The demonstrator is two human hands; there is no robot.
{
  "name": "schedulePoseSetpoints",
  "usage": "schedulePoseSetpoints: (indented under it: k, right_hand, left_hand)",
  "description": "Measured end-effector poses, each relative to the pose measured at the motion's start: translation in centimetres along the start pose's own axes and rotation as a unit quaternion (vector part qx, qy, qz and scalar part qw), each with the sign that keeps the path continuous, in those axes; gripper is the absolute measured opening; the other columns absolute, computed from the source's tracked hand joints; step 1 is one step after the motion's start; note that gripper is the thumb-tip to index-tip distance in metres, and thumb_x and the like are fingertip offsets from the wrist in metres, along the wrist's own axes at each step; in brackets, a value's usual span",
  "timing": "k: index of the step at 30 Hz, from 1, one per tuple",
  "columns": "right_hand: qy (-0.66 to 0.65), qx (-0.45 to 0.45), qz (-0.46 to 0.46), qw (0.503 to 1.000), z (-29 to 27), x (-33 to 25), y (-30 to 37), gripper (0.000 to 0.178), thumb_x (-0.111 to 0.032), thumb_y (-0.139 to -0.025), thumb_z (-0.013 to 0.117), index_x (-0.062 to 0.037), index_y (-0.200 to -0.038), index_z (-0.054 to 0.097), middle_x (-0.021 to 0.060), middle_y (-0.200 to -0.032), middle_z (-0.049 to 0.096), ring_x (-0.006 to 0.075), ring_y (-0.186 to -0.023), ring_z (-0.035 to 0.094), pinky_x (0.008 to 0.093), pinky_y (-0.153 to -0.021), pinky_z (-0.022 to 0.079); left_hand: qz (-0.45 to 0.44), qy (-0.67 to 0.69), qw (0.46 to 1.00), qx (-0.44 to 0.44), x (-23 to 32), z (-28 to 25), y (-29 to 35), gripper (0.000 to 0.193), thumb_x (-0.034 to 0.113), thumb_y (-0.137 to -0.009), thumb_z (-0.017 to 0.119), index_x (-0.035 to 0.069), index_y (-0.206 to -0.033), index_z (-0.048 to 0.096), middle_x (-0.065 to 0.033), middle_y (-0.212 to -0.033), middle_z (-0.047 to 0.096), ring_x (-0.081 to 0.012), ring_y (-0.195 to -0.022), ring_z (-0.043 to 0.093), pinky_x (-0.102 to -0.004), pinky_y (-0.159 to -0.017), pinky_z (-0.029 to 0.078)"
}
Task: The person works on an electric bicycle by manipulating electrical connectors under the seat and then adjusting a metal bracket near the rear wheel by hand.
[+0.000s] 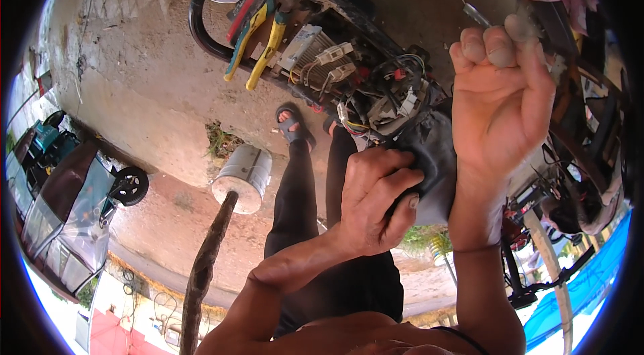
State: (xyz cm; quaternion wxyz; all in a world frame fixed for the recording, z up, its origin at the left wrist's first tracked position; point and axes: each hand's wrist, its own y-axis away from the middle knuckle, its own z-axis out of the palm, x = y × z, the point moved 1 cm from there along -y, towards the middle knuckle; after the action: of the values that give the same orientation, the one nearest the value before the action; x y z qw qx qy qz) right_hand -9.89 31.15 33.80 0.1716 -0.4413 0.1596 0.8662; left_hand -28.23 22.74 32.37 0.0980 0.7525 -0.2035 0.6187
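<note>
My left hand [377, 199] is closed on a crumpled black flexible cover [433, 154] just below the frame's wiring, its thumb bent toward the fingers. Raised to the right of it, my right hand [500, 97] shows its palm, with the fingers curled and the thumb close to the index finger. Anything in that pinch is blurred and hidden. A slim metal piece [475, 12] appears just beyond its fingertips; I cannot tell whether it is held. Ahead lies an opened vehicle frame with bundled wires [396, 90] and connectors, and a finned metal unit [310, 50].
Pliers with yellow and blue handles [268, 46] rest across the frame's curved black tube [201, 13]. Left of my legs stands a metal bucket [241, 177] near a wooden pole [204, 268]. A covered vehicle [64, 214] is at far left; dark frame parts [583, 134] stand at right.
</note>
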Motion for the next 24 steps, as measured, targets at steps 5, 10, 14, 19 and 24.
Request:
schedulePoseSetpoints:
  k: [5, 10, 14, 19, 24]
  right_hand:
    - [0.011, -0.057, 0.021, 0.998, -0.2, -0.7, -0.2, 0.031, -0.027, -0.105, 0.048, -0.0040, -0.119, 0.062, 0.0004, -0.091, 0.053, 0.0210, -0.094, 0.047, 0.0371, -0.090, 0.037]
    - [0.037, -0.073, -0.035, 0.996, -0.4, -1.6, -0.3, 0.031, -0.031, -0.107, 0.045, -0.0059, -0.116, 0.061, 0.0003, -0.092, 0.055, 0.0207, -0.095, 0.046, 0.0363, -0.089, 0.035]
    - [0.035, -0.058, -0.030, 0.997, -0.3, -1.5, -0.2, 0.031, -0.033, -0.108, 0.043, -0.0074, -0.114, 0.060, -0.0003, -0.092, 0.055, 0.0204, -0.096, 0.045, 0.0363, -0.088, 0.035]
    - [0.026, -0.076, -0.007, 0.997, -0.3, -1.8, -0.3, 0.029, -0.034, -0.109, 0.042, -0.0094, -0.113, 0.056, -0.0003, -0.093, 0.054, 0.0204, -0.096, 0.044, 0.0366, -0.089, 0.035]
    - [0.011, -0.063, 0.014, 0.998, 0.1, -1.7, -0.3, 0.023, -0.032, -0.108, 0.045, -0.0103, -0.110, 0.053, -0.0004, -0.093, 0.053, 0.0195, -0.095, 0.043, 0.0364, -0.088, 0.034]
  left_hand:
    - [-0.006, 0.000, 1.000, 0.022, -0.3, 0.4, 0.1, 0.028, 0.012, -0.084, 0.064, 0.000, -0.109, 0.065, -0.0197, -0.114, 0.063, -0.0341, -0.100, 0.056, -0.0449, -0.090, 0.044]
    - [-0.015, 0.025, 0.999, 0.034, -0.3, 0.7, -0.2, 0.029, 0.009, -0.079, 0.068, -0.001, -0.107, 0.067, -0.0194, -0.113, 0.063, -0.0363, -0.100, 0.057, -0.0452, -0.088, 0.045]
    - [-0.013, 0.028, 0.999, 0.038, -0.6, 0.6, -0.2, 0.029, 0.011, -0.080, 0.067, -0.001, -0.106, 0.066, -0.0190, -0.113, 0.063, -0.0364, -0.100, 0.057, -0.0455, -0.089, 0.045]
    - [-0.016, 0.036, 0.999, 0.038, -0.8, 0.7, -0.1, 0.029, 0.012, -0.081, 0.067, -0.001, -0.106, 0.067, -0.0187, -0.113, 0.063, -0.0363, -0.100, 0.057, -0.0456, -0.089, 0.046]
    - [-0.001, 0.025, 0.999, 0.027, -1.3, 0.5, 0.0, 0.028, 0.019, -0.086, 0.064, -0.001, -0.106, 0.065, -0.0196, -0.113, 0.063, -0.0340, -0.099, 0.057, -0.0435, -0.089, 0.046]
